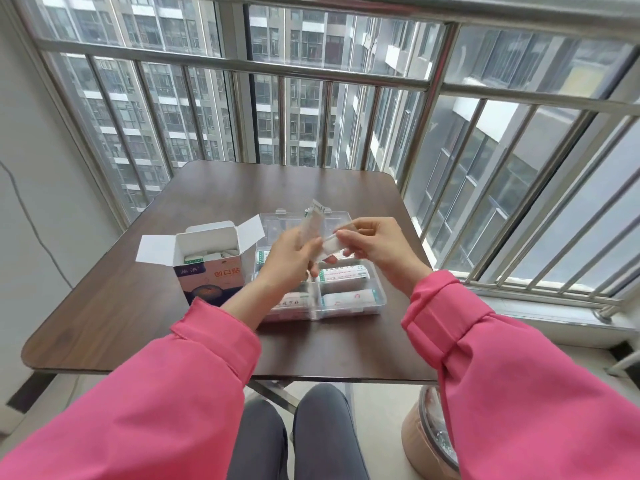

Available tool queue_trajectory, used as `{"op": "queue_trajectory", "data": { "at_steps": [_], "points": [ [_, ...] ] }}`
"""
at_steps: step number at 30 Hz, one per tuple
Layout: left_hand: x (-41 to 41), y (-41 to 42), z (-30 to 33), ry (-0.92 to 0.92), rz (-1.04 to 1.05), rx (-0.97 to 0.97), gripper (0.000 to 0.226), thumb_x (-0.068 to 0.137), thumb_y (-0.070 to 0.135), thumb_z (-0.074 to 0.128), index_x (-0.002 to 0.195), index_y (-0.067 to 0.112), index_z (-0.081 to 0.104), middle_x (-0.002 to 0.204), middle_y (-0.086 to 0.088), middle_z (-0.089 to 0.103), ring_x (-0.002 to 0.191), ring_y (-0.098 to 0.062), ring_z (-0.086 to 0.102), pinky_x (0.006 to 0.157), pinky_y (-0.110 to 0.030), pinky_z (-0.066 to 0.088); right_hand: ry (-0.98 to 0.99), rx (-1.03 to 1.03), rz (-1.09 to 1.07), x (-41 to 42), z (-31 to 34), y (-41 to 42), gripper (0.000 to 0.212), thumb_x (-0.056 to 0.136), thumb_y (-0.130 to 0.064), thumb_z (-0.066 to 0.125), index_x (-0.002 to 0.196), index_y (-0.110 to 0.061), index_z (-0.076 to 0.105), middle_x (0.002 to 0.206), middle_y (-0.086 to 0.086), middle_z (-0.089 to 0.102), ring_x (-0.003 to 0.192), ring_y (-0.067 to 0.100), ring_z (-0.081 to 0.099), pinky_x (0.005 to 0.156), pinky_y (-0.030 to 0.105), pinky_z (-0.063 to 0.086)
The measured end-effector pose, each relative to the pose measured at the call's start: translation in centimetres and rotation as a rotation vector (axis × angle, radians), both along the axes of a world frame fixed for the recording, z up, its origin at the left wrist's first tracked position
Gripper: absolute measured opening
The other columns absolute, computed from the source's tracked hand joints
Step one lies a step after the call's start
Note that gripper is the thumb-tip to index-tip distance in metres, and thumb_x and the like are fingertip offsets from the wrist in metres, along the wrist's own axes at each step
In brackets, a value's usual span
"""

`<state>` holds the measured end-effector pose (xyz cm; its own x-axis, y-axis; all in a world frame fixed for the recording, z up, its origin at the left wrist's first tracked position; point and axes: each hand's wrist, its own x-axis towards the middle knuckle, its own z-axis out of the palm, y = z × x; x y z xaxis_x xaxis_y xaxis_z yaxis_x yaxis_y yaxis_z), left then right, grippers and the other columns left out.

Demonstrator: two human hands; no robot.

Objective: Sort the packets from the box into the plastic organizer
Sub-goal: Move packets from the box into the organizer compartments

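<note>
An open cardboard box [211, 268] with white flaps stands left of centre on the table, several white packets visible inside. To its right lies a clear plastic organizer [375, 299] with its lid open at the back; several compartments hold packets [344, 274]. My left hand [289, 259] holds a small stack of white packets [311, 223] upright above the organizer. My right hand [375, 249] pinches one white packet [330, 245] at the stack's lower end. Both hands hover over the organizer, hiding its middle compartments.
The dark brown table [138, 323] has rounded corners and stands against a barred metal window railing [242, 65]. A round tan container [424, 441] sits on the floor at the lower right. My knees are under the table's near edge.
</note>
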<state>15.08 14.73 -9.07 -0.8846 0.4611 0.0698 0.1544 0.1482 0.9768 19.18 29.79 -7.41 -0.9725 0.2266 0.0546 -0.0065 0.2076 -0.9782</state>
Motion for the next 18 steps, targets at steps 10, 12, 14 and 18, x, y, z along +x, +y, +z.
{"op": "queue_trajectory", "data": {
  "at_steps": [10, 12, 14, 18],
  "points": [
    [3.4, -4.6, 1.8, -0.145, -0.155, 0.038, 0.033, 0.104, 0.024, 0.027, 0.091, 0.014, 0.056, 0.065, -0.002, 0.069, 0.034, -0.004, 0.036, 0.036, -0.013, 0.021, 0.089, -0.045, 0.018, 3.1, 1.0, -4.4, 0.019, 0.077, 0.008, 0.069, 0.094, 0.004, 0.061, 0.066, 0.01, 0.063, 0.046, 0.006, 0.059, 0.051, 0.016, 0.049],
    [3.9, -5.5, 1.9, -0.092, -0.161, -0.025, 0.028, 0.103, 0.021, 0.033, 0.091, 0.015, 0.057, 0.074, -0.002, 0.07, 0.037, -0.004, 0.047, 0.035, -0.012, 0.027, 0.073, -0.058, 0.014, 3.4, 0.9, -5.4, 0.018, 0.077, 0.007, 0.069, 0.092, 0.003, 0.06, 0.058, 0.002, 0.063, 0.043, 0.005, 0.056, 0.047, 0.014, 0.044],
    [4.3, -6.1, 1.9, -0.073, -0.15, -0.02, 0.021, 0.101, 0.02, 0.039, 0.093, 0.015, 0.058, 0.08, -0.004, 0.069, 0.04, -0.005, 0.055, 0.035, -0.012, 0.033, 0.048, -0.079, -0.012, 3.5, 0.8, -6.2, 0.015, 0.077, 0.006, 0.069, 0.086, -0.002, 0.061, 0.053, -0.002, 0.062, 0.04, 0.005, 0.054, 0.043, 0.014, 0.041],
    [4.7, -6.8, 2.1, -0.079, -0.105, 0.049, 0.012, 0.097, 0.022, 0.049, 0.091, 0.02, 0.059, 0.084, -0.007, 0.069, 0.041, -0.01, 0.06, 0.034, -0.014, 0.038, 0.002, -0.095, -0.047, 4.0, 1.0, -6.9, 0.016, 0.078, 0.0, 0.071, 0.091, -0.004, 0.064, 0.059, 0.002, 0.062, 0.038, 0.005, 0.053, 0.042, 0.014, 0.039]
  ]
}}
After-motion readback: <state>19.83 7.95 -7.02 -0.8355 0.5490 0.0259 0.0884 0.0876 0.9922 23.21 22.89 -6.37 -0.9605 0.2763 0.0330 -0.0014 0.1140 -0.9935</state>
